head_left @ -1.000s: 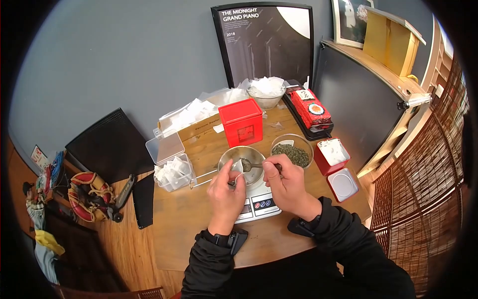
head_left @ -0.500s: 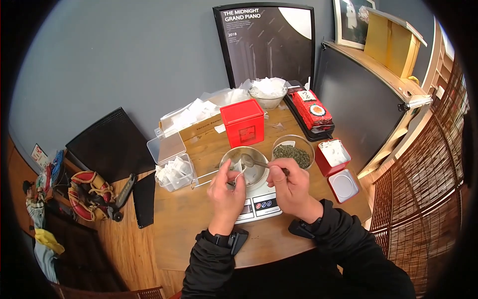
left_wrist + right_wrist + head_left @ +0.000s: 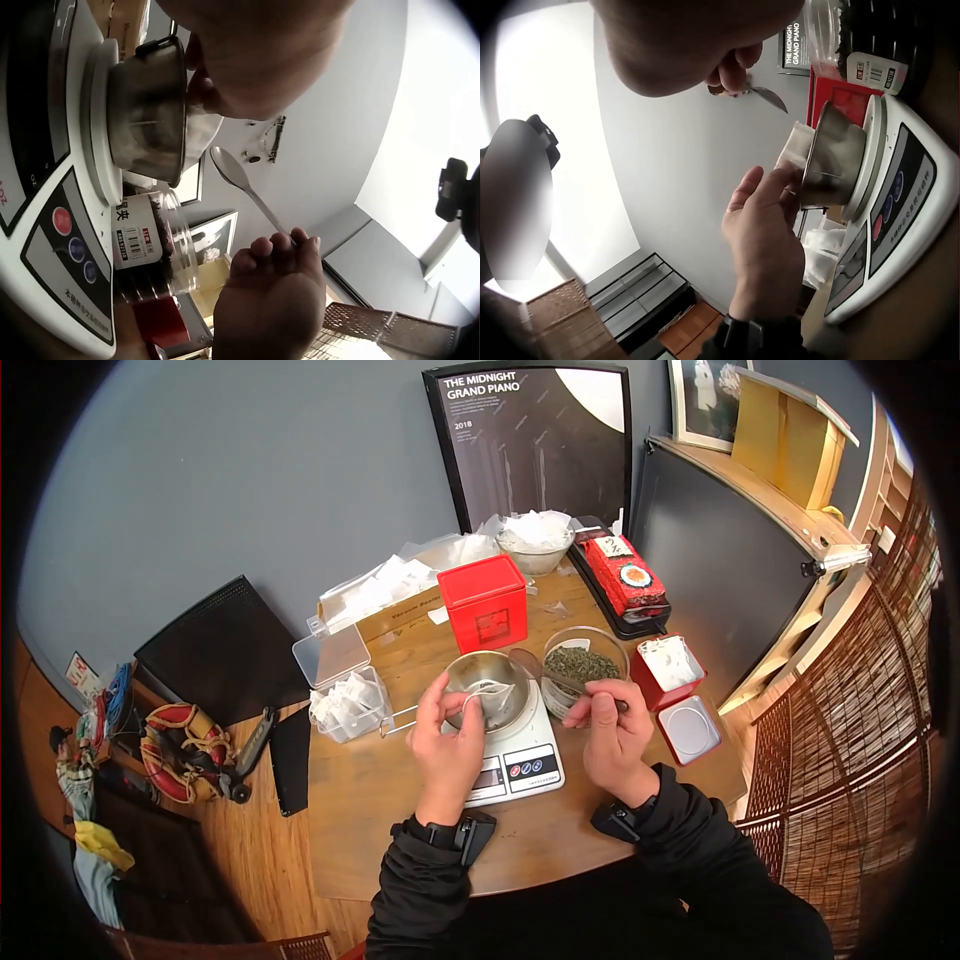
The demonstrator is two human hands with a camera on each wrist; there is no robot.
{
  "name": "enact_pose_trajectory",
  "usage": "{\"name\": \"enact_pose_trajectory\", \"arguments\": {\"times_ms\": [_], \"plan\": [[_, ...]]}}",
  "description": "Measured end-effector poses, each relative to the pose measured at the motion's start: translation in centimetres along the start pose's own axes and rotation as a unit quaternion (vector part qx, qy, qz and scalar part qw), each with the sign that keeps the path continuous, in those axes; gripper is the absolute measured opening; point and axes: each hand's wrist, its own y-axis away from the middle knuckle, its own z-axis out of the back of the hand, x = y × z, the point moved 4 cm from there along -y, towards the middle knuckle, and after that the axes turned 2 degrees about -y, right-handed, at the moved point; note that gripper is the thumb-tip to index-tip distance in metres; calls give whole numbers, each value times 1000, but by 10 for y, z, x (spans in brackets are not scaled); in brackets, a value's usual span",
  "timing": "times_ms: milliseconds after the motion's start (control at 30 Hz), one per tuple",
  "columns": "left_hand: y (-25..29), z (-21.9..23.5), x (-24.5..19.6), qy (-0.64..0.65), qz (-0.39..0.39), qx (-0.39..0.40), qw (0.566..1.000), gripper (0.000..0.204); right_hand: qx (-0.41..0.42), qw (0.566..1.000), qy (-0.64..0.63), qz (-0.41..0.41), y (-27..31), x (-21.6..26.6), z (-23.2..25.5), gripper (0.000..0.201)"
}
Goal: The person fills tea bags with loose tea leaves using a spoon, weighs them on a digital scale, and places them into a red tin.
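Note:
My left hand (image 3: 447,750) pinches a small white tea bag (image 3: 796,146) at the near rim of a metal pan (image 3: 146,112). The pan, with a wire handle, stands on a white kitchen scale (image 3: 535,770); some white material shows inside it. My right hand (image 3: 615,745) holds a metal spoon (image 3: 560,679) by its handle. The spoon's bowl points left, up between the pan and a clear jar of dried green leaves (image 3: 585,665). In the left wrist view the spoon looks bare.
A red tin (image 3: 485,605) stands behind the pan. On the left is a clear box of white bags (image 3: 350,705); on the right, an open red tin (image 3: 670,670) with its lid (image 3: 690,732). At the back are a cardboard box (image 3: 400,618), a glass bowl (image 3: 535,560) and a red package (image 3: 628,582).
My right hand has moved right with the spoon, away from the tea bag and over towards the jar. The left hand stays near the pan, still pinching the bag.

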Motion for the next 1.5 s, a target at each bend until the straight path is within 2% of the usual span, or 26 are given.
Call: {"name": "enact_pose_trajectory", "arguments": {"times_ms": [100, 167, 200, 233, 300, 367, 433, 467, 633, 733, 800, 833, 900, 933, 967, 1033, 1133, 1233, 1433, 1500], "plan": [[0, 1, -4, 5, -25, -19, 1000, 44, -15, 1000, 8, -8, 6, -3, 5, 15], [-2, 1, 1, 9, 12, -24, 1000, 44, -10, 1000, -17, -11, 6, -6, 6, 15], [-2, 4, -3, -2, -22, -43, 999, 42, -13, 1000, -17, -11, 4, -8, 7, 15], [-6, 4, -5, -3, -24, -37, 999, 42, -12, 1000, -22, -18, 4, -9, 8, 15], [-8, 6, 0, -1, 52, -42, 998, 37, -18, 999, -24, -30, 8, -11, 10, 15], [-10, 7, 15, -15, 59, -30, 998, 41, -17, 999, -24, -29, 6, -11, 11, 15], [-12, 13, 16, -137, 2, -71, 988, 39, -31, 999, -28, -34, 5, -10, 14, 16], [-13, 15, 18, -136, 30, -80, 987, 41, -37, 998, -33, -36, 4, -10, 16, 16], [-18, 24, 20, -167, 26, -92, 981, 42, -69, 995, -47, -46, 2, -13, 27, 16], [-16, 26, 13, -171, 0, -118, 978, 39, -85, 994, -56, -46, 0, -15, 32, 16], [-11, 24, -9, -162, -132, -102, 973, 29, -94, 992, -65, -48, 0, -17, 35, 17], [-7, 26, -16, -162, -132, -98, 973, 29, -97, 992, -64, -50, 1, -17, 37, 17], [4, 15, -38, -82, -226, 102, 965, 18, -99, 993, -47, -51, 0, -18, 39, 18], [9, 6, -46, -63, -239, 146, 958, 16, -102, 992, -45, -51, 0, -18, 41, 18], [16, 2, -48, -61, -239, 148, 958, 16, -108, 991, -54, -58, 0, -19, 41, 18], [31, -14, -36, -130, -74, 321, 935, 16, -114, 989, -63, -65, 0, -20, 43, 19], [32, -19, -25, -171, -32, 310, 935, 17, -111, 988, -71, -76, 1, -22, 41, 19], [30, -23, -24, -206, -44, 290, 933, 21, -110, 990, -57, -67, 2, -21, 41, 18], [34, -28, -18, -230, 43, 316, 919, 24, -106, 990, -55, -72, 2, -22, 40, 17], [33, -28, -20, -236, 41, 320, 917, 25, -103, 991, -55, -69, 2, -21, 40, 17]]}}
